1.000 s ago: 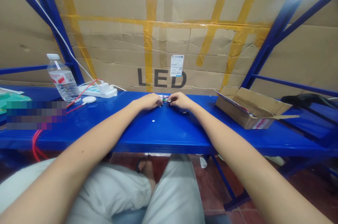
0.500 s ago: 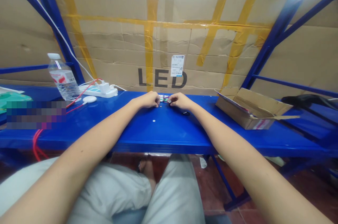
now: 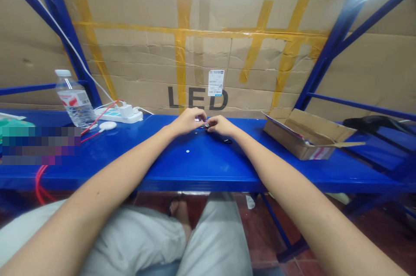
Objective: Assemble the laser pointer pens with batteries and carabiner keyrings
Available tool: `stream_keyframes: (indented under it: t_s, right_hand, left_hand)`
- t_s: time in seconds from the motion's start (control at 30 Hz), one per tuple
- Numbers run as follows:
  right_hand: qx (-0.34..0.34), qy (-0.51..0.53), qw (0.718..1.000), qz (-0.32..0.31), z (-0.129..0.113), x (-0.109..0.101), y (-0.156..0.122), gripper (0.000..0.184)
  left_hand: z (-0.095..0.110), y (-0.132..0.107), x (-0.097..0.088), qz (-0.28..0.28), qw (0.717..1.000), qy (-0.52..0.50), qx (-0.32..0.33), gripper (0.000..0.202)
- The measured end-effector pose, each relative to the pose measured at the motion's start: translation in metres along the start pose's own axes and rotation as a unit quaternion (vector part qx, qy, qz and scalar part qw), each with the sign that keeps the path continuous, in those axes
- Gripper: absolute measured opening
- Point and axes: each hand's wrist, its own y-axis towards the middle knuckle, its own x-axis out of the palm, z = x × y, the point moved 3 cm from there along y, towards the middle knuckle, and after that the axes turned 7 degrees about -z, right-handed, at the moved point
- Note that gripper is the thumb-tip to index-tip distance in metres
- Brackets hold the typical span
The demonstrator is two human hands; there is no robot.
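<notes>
My right hand [image 3: 221, 125] is closed in a pinch on a small round silvery piece [image 3: 207, 125], which shows at its fingertips. Close beside it, my left hand [image 3: 191, 121] has its thumb and forefinger curved and apart, reaching to the silvery piece; whether they touch it is hard to make out. Behind the left fingers, a small shiny item is mostly hidden. A tiny piece [image 3: 196, 132] lies just in front of the left hand. Nearer me on the blue table [image 3: 201, 165] is a white disc [image 3: 187, 151]. A small black object [image 3: 226, 141] lies by my right wrist.
An open cardboard box [image 3: 302, 150] stands at the right. To the left are a water bottle [image 3: 76, 102], a white power strip [image 3: 130, 116], a white round pad [image 3: 107, 126] and red cables [image 3: 39, 185]. A large cardboard sheet [image 3: 146, 63] walls off the back.
My left hand has lifted and moved right, its fingers opening toward the silvery piece. It now covers most of the colourful striped item between the hands. The right hand stays nearly in place.
</notes>
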Motion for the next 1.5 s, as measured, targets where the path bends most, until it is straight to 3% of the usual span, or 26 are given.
stream_keyframes:
  t_s: [0.23, 0.47, 0.57, 0.7, 0.8, 1.33, 1.43, 1.5]
  right_hand:
    - [-0.005, 0.034, 0.999, -0.023, 0.001, 0.003, -0.001, 0.023]
    - [-0.002, 0.048, 0.999, -0.017, -0.002, 0.004, -0.003, 0.02]
    - [0.002, 0.041, 0.999, -0.011, -0.003, 0.003, -0.004, 0.02]
    - [0.004, 0.02, 1.0, -0.006, -0.002, 0.002, -0.005, 0.019]
    - [-0.003, 0.007, 1.0, -0.006, -0.002, 0.003, -0.005, 0.016]
    - [-0.004, -0.006, 1.0, -0.005, -0.005, 0.004, -0.004, 0.016]
    - [-0.005, -0.004, 1.0, -0.004, -0.004, 0.004, -0.004, 0.017]
    - [-0.005, -0.004, 1.0, -0.001, -0.004, 0.004, -0.004, 0.017]
  left_hand:
    - [0.012, 0.001, 0.006, -0.038, 0.997, 0.05, 0.038, 0.01]
    - [0.002, 0.0, 0.0, -0.052, 0.998, 0.039, 0.009, 0.016]
    - [-0.008, -0.005, -0.003, -0.101, 0.993, 0.057, -0.032, 0.021]
    - [-0.023, -0.012, 0.002, -0.21, 0.971, 0.064, -0.1, 0.025]
    - [-0.028, -0.013, 0.008, -0.249, 0.96, 0.069, -0.107, 0.026]
    - [-0.021, -0.01, 0.01, -0.228, 0.965, 0.047, -0.123, 0.013]
    - [-0.017, -0.01, 0.01, -0.209, 0.971, 0.035, -0.113, 0.013]
    - [-0.013, -0.009, 0.008, -0.166, 0.981, 0.014, -0.101, 0.013]
